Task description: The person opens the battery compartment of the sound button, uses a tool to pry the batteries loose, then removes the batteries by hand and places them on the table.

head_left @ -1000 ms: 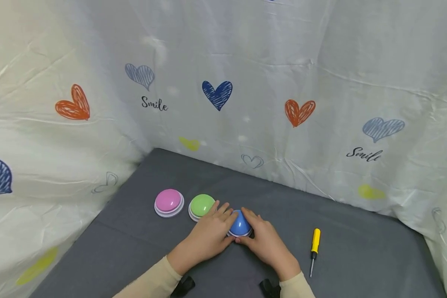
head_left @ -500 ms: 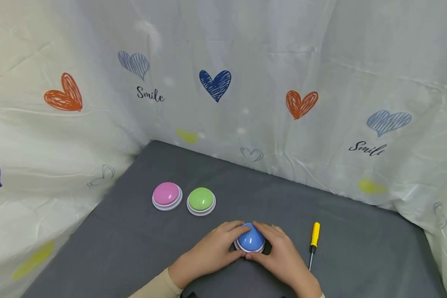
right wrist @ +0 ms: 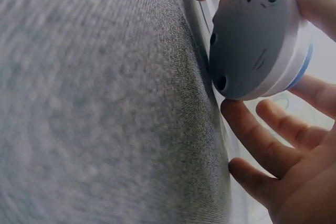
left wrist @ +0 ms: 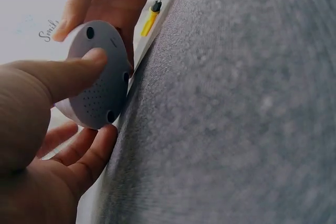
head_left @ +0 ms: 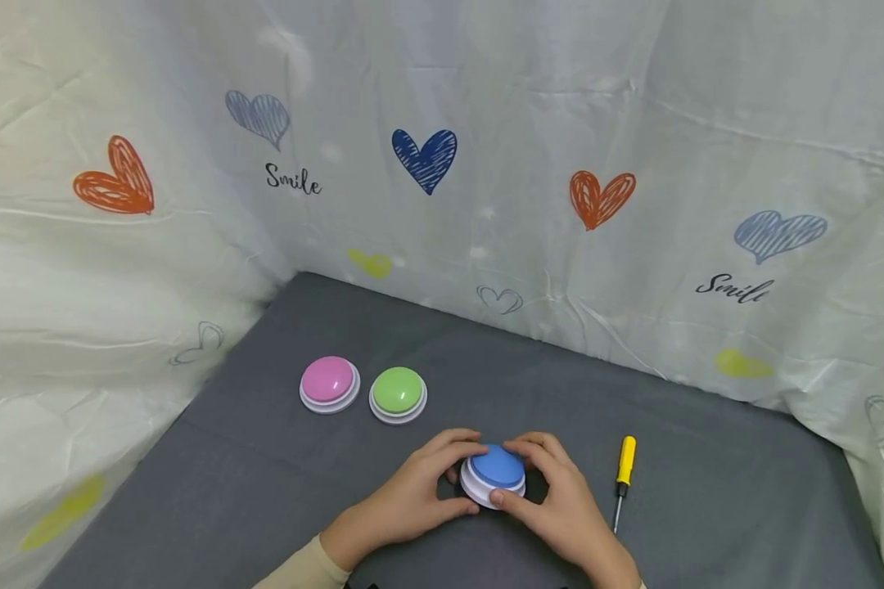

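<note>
Blue-domed button between left hand and right hand, tilted (underside showing)

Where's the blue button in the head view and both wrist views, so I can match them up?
Head: the blue button is low, just right of centre, between the left hand and right hand.
Left wrist: upper left, pale underside showing.
Right wrist: upper right, blue edge showing.
Shared landmark: the grey cloth.

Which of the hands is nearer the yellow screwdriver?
Right: the right hand lies just left of the screwdriver; the left hand is farther left, beyond the blue button.
</note>
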### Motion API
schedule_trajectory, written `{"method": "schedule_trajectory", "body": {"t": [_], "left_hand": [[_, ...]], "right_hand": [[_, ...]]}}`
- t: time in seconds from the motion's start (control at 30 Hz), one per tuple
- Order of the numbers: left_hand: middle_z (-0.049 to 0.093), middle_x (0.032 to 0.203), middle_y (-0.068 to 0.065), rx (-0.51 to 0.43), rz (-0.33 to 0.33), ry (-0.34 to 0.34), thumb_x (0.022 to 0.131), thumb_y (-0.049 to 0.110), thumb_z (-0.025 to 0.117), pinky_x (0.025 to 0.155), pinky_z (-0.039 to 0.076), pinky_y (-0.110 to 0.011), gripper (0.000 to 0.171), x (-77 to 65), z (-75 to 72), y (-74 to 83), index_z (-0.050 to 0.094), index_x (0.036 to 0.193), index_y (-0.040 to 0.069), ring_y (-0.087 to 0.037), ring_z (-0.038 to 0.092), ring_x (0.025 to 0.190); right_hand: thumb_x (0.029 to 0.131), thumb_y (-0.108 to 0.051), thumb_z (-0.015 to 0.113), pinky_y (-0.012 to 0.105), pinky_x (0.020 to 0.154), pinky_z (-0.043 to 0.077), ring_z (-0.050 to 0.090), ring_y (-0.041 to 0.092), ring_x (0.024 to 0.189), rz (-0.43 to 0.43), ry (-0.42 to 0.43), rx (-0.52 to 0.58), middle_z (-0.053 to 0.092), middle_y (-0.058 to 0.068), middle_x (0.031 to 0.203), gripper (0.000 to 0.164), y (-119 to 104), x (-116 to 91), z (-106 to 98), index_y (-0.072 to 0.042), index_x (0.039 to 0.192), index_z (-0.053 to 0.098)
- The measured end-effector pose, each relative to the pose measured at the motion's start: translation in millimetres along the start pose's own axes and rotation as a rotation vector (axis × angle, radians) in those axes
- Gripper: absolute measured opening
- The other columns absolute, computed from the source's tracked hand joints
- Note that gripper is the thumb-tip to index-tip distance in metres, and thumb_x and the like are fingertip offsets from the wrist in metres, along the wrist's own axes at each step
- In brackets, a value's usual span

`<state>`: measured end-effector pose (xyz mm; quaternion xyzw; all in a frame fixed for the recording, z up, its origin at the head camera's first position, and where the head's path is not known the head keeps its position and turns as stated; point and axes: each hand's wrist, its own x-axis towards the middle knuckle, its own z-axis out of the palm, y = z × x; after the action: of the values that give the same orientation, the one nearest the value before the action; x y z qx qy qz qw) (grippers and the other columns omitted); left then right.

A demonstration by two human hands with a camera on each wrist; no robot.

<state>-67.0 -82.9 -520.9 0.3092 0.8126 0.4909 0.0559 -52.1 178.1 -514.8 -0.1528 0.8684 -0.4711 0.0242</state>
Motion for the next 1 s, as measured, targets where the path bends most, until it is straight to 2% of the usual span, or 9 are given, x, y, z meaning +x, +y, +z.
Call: {"method": "schedule_trajectory", "body": {"t": [0.13, 0.23, 0.33, 0.43, 0.6, 0.7, 0.8, 0.93, 1.0], "left_hand": [[0.061, 0.149, -0.007, -0.059, 0.057, 0.037, 0.092, 0.007, 0.089, 0.083, 0.059, -0.029, 0.061, 1.4, 3.3, -5.4, 0.065, 0.148, 0.011, -0.011, 0.062, 0.107], [0.065, 0.142, -0.005, -0.091, 0.081, 0.058, 0.094, 0.008, 0.087, 0.079, 0.060, -0.029, 0.057, 2.4, 4.6, -7.7, 0.065, 0.147, 0.006, -0.011, 0.063, 0.103], [0.068, 0.129, -0.001, -0.096, 0.093, 0.086, 0.097, 0.012, 0.084, 0.076, 0.059, -0.030, 0.052, 2.3, 4.3, -9.0, 0.067, 0.145, 0.003, -0.009, 0.062, 0.095], [0.068, 0.114, 0.004, -0.080, 0.091, 0.110, 0.100, 0.016, 0.081, 0.072, 0.057, -0.029, 0.047, 1.5, 3.7, -9.7, 0.069, 0.144, 0.003, -0.007, 0.060, 0.089], [0.065, 0.104, 0.008, -0.053, 0.069, 0.118, 0.104, 0.019, 0.078, 0.069, 0.056, -0.029, 0.041, 0.7, 3.6, -8.7, 0.071, 0.142, 0.004, -0.004, 0.058, 0.083], [0.066, 0.104, 0.008, -0.039, 0.063, 0.124, 0.104, 0.018, 0.078, 0.068, 0.056, -0.028, 0.041, 1.1, 3.7, -8.0, 0.072, 0.141, 0.004, -0.003, 0.058, 0.082], [0.066, 0.104, 0.008, -0.023, 0.070, 0.130, 0.105, 0.018, 0.077, 0.066, 0.054, -0.025, 0.040, 2.3, 3.7, -8.6, 0.072, 0.142, 0.004, -0.002, 0.056, 0.080], [0.063, 0.101, 0.010, -0.003, 0.082, 0.132, 0.107, 0.018, 0.073, 0.064, 0.049, -0.021, 0.038, 3.2, 4.1, -9.7, 0.072, 0.143, 0.005, -0.001, 0.052, 0.077], [0.061, 0.099, 0.011, 0.004, 0.078, 0.128, 0.108, 0.018, 0.072, 0.063, 0.048, -0.021, 0.038, 2.7, 4.8, -9.7, 0.071, 0.144, 0.005, -0.001, 0.050, 0.076]], "right_hand": [[0.098, -0.036, 0.086, 0.038, 0.096, 0.059, 0.067, 0.011, 0.109, -0.018, 0.041, 0.055, 0.062, -0.008, 0.139, 0.050, 2.9, -0.5, 0.9, -0.018, 0.142, 0.071], [0.104, -0.026, 0.079, 0.037, 0.093, 0.060, 0.070, 0.011, 0.103, -0.047, 0.069, 0.087, 0.066, 0.000, 0.137, 0.043, 5.4, 0.6, 2.0, -0.014, 0.144, 0.069], [0.108, -0.015, 0.071, 0.035, 0.089, 0.060, 0.072, 0.012, 0.097, -0.109, 0.087, 0.109, 0.069, 0.007, 0.135, 0.038, 7.6, 2.5, 3.5, -0.010, 0.145, 0.067], [0.107, -0.006, 0.068, 0.032, 0.087, 0.059, 0.071, 0.012, 0.096, -0.188, 0.108, 0.099, 0.070, 0.008, 0.133, 0.036, 8.9, 4.3, 5.2, -0.007, 0.143, 0.068], [0.105, -0.001, 0.070, 0.031, 0.087, 0.057, 0.068, 0.012, 0.097, -0.273, 0.130, 0.080, 0.071, 0.007, 0.131, 0.037, 8.1, 4.7, 7.7, -0.008, 0.141, 0.070], [0.104, 0.001, 0.071, 0.029, 0.086, 0.057, 0.068, 0.013, 0.094, -0.296, 0.148, 0.090, 0.071, 0.009, 0.128, 0.037, 8.4, 5.0, 9.9, -0.006, 0.140, 0.071], [0.103, 0.002, 0.071, 0.029, 0.086, 0.057, 0.068, 0.015, 0.097, -0.308, 0.156, 0.094, 0.070, 0.007, 0.126, 0.036, 7.6, 5.3, 11.0, -0.007, 0.138, 0.074], [0.104, 0.000, 0.072, 0.031, 0.085, 0.059, 0.068, 0.017, 0.105, -0.341, 0.122, 0.107, 0.067, 0.002, 0.126, 0.035, 7.2, 4.3, 12.2, -0.013, 0.136, 0.077], [0.103, -0.001, 0.073, 0.031, 0.082, 0.059, 0.067, 0.015, 0.103, -0.358, 0.106, 0.122, 0.067, 0.002, 0.125, 0.035, 7.7, 3.5, 13.6, -0.014, 0.135, 0.078]]}}
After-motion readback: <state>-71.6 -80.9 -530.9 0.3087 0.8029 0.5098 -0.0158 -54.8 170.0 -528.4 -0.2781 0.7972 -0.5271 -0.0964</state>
